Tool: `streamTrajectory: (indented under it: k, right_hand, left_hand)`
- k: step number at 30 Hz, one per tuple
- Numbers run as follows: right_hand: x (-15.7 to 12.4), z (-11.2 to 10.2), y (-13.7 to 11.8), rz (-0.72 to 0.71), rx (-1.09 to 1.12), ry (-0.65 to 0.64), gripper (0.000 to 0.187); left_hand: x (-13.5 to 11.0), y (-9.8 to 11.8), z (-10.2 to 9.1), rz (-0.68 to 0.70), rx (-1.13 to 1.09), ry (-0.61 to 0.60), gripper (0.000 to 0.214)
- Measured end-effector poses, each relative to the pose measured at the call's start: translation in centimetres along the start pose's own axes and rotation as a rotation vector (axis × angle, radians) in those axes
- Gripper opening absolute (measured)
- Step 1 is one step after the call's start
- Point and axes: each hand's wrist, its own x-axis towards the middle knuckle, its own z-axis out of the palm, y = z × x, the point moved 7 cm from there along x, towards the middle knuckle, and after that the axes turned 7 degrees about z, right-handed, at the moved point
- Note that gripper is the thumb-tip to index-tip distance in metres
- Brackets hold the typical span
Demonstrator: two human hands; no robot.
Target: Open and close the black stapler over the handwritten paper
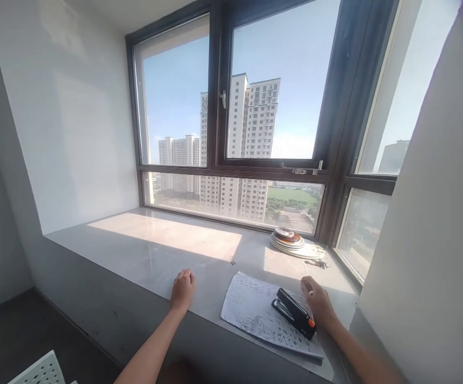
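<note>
My left hand (183, 290) rests near the front edge of the window sill, left of the papers, its fingers curled in with nothing seen in them. My right hand (316, 300) is just right of the stapler, fingers loosely bent and apart, holding nothing that shows. A black stapler (294, 314) with an orange piece at its rear end lies at a slant on the papers, its jaws apart. Beneath it, the stack of papers (247, 306) is covered in dark writing and has slightly curled edges.
Round, flat discs or rolls (287, 241) are piled by the window, with small metal items (318, 264) beside them. Two tiny dark pieces (233, 262) lie behind the papers on the grey sill (143, 256). A pale perforated seat (39, 370) stands lower left; a wall (427, 240) bounds the right.
</note>
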Motion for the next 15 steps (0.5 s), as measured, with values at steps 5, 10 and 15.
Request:
streamTrajectory:
  k: [5, 10, 15]
  right_hand:
    - [-2.1, -2.7, 4.2, 0.030, -0.044, -0.051, 0.015]
    - [-4.2, -3.4, 4.6, 0.005, -0.188, -0.047, 0.005]
    - [-4.4, -2.5, 3.2, 0.021, -0.380, -0.067, 0.015]
  left_hand:
    - [0.0, 0.2, -0.6, 0.060, -0.044, 0.077, 0.026]
    - [-1.2, 3.7, -3.7, 0.074, -0.233, 0.207, 0.032]
    - [-6.5, 12.7, -8.5, -0.045, -0.628, 0.199, 0.044]
